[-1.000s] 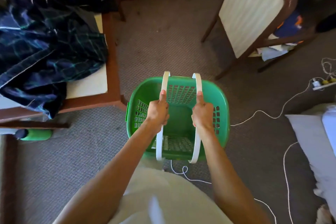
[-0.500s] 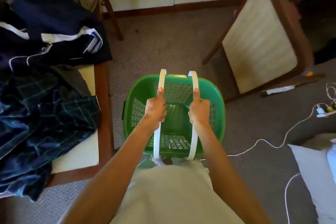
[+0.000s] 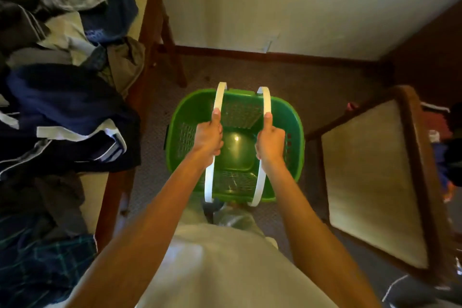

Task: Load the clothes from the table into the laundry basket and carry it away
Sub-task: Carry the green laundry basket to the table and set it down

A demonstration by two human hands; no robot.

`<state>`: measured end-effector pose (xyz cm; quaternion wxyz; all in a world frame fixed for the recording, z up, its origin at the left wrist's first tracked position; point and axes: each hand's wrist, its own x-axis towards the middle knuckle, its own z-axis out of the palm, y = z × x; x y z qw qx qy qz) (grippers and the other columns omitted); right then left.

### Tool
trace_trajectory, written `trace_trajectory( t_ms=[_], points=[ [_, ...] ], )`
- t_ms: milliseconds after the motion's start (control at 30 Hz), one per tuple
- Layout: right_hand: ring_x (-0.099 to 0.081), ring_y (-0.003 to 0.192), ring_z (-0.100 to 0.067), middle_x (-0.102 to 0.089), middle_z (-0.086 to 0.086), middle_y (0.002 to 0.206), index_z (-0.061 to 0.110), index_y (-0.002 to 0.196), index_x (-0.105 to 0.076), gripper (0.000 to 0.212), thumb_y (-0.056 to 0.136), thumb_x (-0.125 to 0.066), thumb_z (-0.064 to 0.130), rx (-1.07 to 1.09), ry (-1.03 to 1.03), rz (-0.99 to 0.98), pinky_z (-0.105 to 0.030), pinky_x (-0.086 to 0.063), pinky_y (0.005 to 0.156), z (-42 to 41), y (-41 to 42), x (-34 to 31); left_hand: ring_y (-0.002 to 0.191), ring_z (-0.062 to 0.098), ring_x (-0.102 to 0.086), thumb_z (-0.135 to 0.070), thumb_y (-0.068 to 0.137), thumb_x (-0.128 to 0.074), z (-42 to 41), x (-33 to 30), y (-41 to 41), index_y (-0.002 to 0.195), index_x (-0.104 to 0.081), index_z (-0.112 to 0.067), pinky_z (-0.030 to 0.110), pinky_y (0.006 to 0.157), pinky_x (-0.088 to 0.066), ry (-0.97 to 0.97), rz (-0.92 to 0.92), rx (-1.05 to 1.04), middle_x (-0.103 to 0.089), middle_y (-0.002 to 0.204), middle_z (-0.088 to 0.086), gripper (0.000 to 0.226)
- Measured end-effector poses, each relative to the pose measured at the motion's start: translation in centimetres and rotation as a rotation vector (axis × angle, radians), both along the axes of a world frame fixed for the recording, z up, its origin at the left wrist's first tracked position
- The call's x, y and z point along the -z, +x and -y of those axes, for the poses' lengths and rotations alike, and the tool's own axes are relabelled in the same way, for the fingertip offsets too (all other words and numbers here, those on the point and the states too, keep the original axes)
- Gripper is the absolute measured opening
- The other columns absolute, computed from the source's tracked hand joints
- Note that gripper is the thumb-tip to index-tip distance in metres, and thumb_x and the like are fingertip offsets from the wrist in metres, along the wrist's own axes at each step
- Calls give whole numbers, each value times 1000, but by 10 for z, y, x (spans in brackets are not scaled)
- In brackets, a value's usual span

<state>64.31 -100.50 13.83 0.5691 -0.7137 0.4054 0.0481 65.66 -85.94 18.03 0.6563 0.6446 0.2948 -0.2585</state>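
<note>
From your head camera: your left hand (image 3: 208,139) and right hand (image 3: 271,141) each clench one white hoop handle (image 3: 217,107) of the empty green plastic laundry basket (image 3: 295,130), held level above the carpet. Dark heaped clothes (image 3: 62,107) cover the wooden desk (image 3: 117,192) just left, likely within loading reach.

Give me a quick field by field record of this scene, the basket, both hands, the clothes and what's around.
basket: green laundry basket, empty, held over the carpet
handles: two white handles, raised
left hand: left hand closed on the left handle, thumb on top
right hand: right hand closed on the right handle, thumb on top
clothes: pile of clothes on the table to the left, none loaded
right side: chair beside the basket
</note>
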Motion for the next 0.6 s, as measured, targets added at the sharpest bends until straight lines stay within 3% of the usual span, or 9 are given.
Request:
trace_trajectory(
  t_ms=[100, 300, 600],
  points=[
    [-43, 57, -22, -46, -5, 66, 19, 63, -49, 62, 91, -38, 73, -17, 12, 1, -38, -35, 55, 12, 61, 10, 35, 8, -27, -59, 101, -41, 8, 10, 57, 63, -40, -23, 21, 35, -17, -1, 10, -15, -32, 49, -6, 53],
    [-44, 56, -22, -45, -2, 57, 19, 58, -47, 63, 93, -38, 71, -17, -10, 1, -38, -36, 57, 26, 174, 35, 35, 8, -28, -60, 101, -41, 21, 39, 169, 63, -40, -21, 21, 35, -19, 14, -12, -20, -33, 48, -7, 54],
    [-39, 46, -14, -42, 4, 51, 19, 59, -48, 57, 98, -43, 60, 12, 39, -64, -32, -34, 48, 40, 317, 66, 36, 9, -28, -68, 96, -42, 36, 79, 320, 61, -39, -23, 20, 38, -19, 71, -108, -9, -33, 51, -5, 57]
  ],
)
